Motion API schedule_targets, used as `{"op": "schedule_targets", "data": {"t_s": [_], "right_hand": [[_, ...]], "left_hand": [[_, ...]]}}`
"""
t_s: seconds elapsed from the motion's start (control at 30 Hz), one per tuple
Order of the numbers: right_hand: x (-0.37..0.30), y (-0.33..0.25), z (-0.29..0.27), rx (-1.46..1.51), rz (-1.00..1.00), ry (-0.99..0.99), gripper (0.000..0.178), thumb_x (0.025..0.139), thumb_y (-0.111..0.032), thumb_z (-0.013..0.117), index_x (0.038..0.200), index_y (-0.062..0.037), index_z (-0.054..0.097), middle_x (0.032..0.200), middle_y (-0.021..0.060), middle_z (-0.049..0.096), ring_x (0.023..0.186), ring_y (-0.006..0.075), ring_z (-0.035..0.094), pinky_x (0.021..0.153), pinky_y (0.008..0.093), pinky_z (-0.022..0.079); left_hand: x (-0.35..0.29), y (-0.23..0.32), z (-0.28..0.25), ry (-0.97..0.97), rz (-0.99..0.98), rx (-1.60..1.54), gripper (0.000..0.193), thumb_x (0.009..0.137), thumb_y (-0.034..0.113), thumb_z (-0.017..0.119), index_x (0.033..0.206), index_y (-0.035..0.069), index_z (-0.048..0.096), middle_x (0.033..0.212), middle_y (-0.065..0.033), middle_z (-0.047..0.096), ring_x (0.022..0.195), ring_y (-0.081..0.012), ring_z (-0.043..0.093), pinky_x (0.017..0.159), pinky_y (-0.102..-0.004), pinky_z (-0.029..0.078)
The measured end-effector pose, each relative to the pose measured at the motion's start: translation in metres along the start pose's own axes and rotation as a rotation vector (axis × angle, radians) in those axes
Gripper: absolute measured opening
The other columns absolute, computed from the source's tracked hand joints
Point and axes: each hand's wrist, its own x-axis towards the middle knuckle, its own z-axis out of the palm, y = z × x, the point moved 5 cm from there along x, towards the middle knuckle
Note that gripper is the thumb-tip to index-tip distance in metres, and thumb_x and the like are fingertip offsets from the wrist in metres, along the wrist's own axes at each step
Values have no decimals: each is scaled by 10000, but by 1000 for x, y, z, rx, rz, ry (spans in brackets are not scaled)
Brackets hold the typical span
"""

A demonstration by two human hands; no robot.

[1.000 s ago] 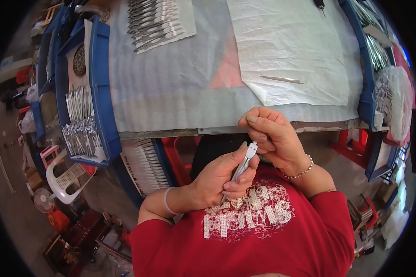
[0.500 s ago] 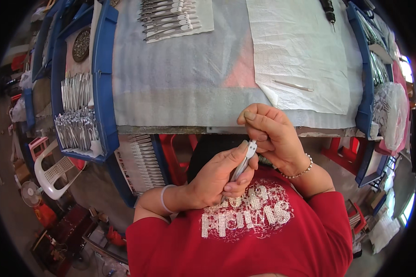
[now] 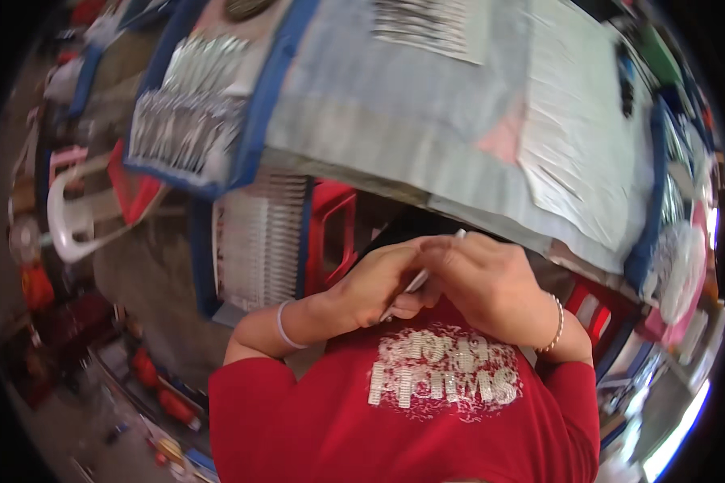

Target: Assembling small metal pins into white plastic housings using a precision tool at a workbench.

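Note:
In front of my chest, my left hand (image 3: 379,286) is closed round a slim silver metal tool (image 3: 416,282). My right hand (image 3: 491,286) is curled over the tool's upper end, its fingers bunched against the left thumb. Between the hands a short stretch of the shaft shows, and a pale tip pokes out above the right fingers. The tool's head and whatever the right fingertips pinch are hidden. Similar tools (image 3: 423,24) lie in a row at the table's far side. A single thin metal piece (image 3: 557,181) rests on the white sheet (image 3: 576,105) to the right.
A blue tray (image 3: 254,133) of silver metal pieces (image 3: 185,133) stands at the left. Below the table edge are another tray with rows of tools (image 3: 258,241) and a red stool (image 3: 330,229). A black tool (image 3: 626,76) lies far right, near a blue bin (image 3: 651,197) and plastic bag (image 3: 677,266).
The view has turned, so the table now slants down to the right. My right hand has come over the tool's head, which showed between the hands before. My left hand keeps its hold.

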Motion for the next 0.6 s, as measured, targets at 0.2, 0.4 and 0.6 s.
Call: {"op": "schedule_targets", "data": {"t_s": [0.2,0.4,0.6], "right_hand": [[30,-42,73,-90,-274,-357,191,714,-145,660,820,-62,525,789,63,549,713,222,595,565,325,495],[86,-40,155,-2,-335,-504,189,767,-55,575,954,-30,583,802,108,580,757,285,619,613,379,506],[167,-1,244,342,37,-351,191,826,-69,632,1004,-1,624,738,118,619,611,195,581,579,304,457]], "left_hand": [[-36,-29,-69,-11,46,-16,304,983,210,381,1212,66,518,717,-111,615,457,-152,529,391,-245,411],[-124,-14,-170,474,570,373,460,980,157,447,1421,66,351,1107,-143,613,938,-213,622,789,-328,525],[-205,-62,-272,1024,1013,3,315,990,160,473,1278,37,501,1096,-106,617,927,-141,588,800,-280,498]]}}
